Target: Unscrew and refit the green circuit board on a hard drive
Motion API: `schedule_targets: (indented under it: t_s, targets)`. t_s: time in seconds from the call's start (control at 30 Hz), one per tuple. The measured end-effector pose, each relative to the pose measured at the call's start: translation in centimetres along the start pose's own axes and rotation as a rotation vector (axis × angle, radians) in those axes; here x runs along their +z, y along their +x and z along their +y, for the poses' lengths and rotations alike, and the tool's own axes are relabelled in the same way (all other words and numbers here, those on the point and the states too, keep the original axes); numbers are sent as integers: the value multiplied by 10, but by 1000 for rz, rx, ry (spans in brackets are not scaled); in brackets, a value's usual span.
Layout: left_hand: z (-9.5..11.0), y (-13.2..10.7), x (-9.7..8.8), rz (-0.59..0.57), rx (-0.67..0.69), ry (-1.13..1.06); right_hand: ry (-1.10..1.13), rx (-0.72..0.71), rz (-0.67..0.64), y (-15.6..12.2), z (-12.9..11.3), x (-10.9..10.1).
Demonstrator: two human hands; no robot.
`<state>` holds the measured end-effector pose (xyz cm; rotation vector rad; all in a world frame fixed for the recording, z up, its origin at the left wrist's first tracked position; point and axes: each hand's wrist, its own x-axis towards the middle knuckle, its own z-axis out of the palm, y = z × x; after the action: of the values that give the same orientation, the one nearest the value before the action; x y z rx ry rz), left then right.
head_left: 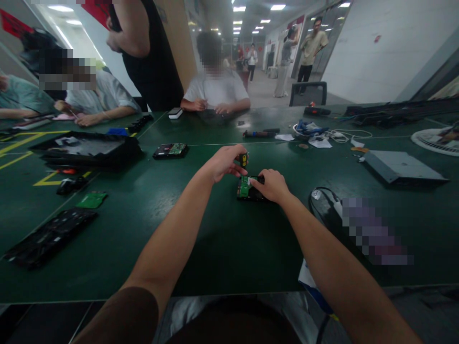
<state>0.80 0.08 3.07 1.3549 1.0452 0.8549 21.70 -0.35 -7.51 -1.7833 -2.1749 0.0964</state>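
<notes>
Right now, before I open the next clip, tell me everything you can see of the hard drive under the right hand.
The hard drive is a dark, boxy unit lying flat on the green tabletop, its green circuit board facing up. The casing looks like metal or plastic. The right hand covers its right part, thumb on top. The left hand holds a black-and-yellow tool upright over its far edge; whether the tip touches it cannot be told.
</notes>
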Motion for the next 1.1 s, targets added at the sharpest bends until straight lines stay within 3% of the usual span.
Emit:
schedule_targets:
  t_s: [0.6,0.87,1.1]
  targets:
    - [3,-1,-1,5,-3,-40,-11,-6,16,-1,0,0]
    - [5,-1,-1,43,26,73,-28,0,10,0,-1,0]
    - [3,0,-1,-15,-25,-91,-36,-3,14,-1,-2,-2]
